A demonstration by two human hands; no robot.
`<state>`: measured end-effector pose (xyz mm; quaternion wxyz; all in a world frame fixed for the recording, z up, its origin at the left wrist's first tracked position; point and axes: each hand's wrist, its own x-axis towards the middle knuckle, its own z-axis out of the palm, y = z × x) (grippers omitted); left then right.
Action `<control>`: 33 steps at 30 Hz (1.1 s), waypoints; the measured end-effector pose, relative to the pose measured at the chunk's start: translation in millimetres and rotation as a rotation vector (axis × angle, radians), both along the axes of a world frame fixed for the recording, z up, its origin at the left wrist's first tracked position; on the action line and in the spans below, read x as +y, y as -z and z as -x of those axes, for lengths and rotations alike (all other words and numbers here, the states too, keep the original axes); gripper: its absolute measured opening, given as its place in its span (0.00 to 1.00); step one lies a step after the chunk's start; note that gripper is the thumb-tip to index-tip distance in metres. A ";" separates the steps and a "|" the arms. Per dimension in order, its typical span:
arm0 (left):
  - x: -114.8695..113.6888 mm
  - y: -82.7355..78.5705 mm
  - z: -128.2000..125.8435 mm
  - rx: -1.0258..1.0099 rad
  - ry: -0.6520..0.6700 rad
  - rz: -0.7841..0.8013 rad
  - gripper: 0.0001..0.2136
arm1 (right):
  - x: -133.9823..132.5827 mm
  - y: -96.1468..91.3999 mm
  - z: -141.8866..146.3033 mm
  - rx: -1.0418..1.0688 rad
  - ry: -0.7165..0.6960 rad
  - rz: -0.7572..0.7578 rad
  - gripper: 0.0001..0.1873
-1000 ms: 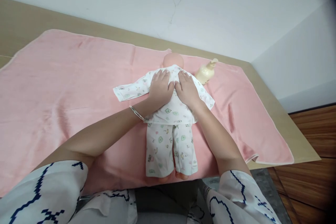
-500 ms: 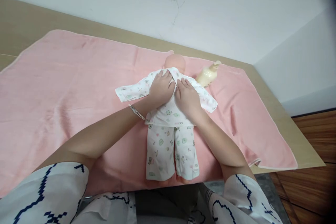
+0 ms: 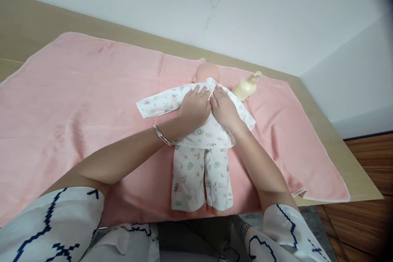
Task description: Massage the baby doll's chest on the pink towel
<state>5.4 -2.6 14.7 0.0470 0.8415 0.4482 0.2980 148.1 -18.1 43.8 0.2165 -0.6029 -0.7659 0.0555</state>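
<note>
A baby doll (image 3: 207, 72) lies with its head toward the wall, dressed in a white printed baby shirt (image 3: 162, 102) and matching pants (image 3: 188, 180). Over the chest, my left hand (image 3: 195, 107) has its fingers closed on the shirt front just below the collar. Close beside it, my right hand (image 3: 224, 107) is also closed on the cloth at the collar, thumb toward the left hand. The fabric bunches up between the two hands, and the fingertips are partly hidden in it. Both sleeves spread out sideways.
Under the doll a pink blanket (image 3: 101, 90) covers much of the wooden table (image 3: 340, 163). A cream pump bottle (image 3: 245, 88) lies tilted by the right sleeve. Behind the table rises a white wall (image 3: 147, 4). Brown wood panelling (image 3: 368, 172) stands at the right.
Both hands have moved slightly right and toward the collar, closer together. The shirt front has been drawn together and bunched, and its lower right hem has shifted outward.
</note>
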 end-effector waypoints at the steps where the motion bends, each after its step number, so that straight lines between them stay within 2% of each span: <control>1: 5.4 -1.0 2.0 -0.005 -0.001 0.026 0.22 | -6.0 -2.8 4.1 -0.041 0.030 0.025 0.28; 5: 19.8 -0.3 7.1 -0.044 -0.012 0.060 0.21 | -30.0 -19.4 16.6 -0.191 0.036 0.111 0.27; 8: 12.0 2.6 4.5 -0.050 -0.029 0.025 0.22 | -31.5 -25.7 14.6 -0.177 0.034 0.124 0.24; 12: -12.5 4.4 -2.4 0.011 -0.011 -0.035 0.23 | -8.7 -13.5 0.9 -0.027 0.013 0.098 0.24; 15: -19.0 2.9 -4.3 0.035 0.005 -0.032 0.23 | 6.4 -0.5 -7.2 0.042 0.015 0.090 0.29; 19: -0.6 -2.1 2.0 0.007 0.010 0.078 0.23 | 0.0 -0.2 -1.9 0.008 0.004 0.071 0.30; 22: 19.5 -4.3 10.1 -0.039 0.011 0.164 0.24 | -17.9 -9.8 11.6 -0.066 0.060 0.055 0.26; 25: 27.3 -2.7 12.7 -0.071 -0.003 0.159 0.23 | -26.2 -16.4 19.3 -0.128 0.093 0.052 0.22; 28: 15.8 0.1 6.8 -0.052 -0.057 0.082 0.22 | -14.4 -13.6 10.3 -0.073 0.091 0.061 0.21; 33: -11.2 -5.6 -1.5 0.034 0.007 0.046 0.20 | 14.1 1.9 -13.9 0.043 -0.033 0.055 0.23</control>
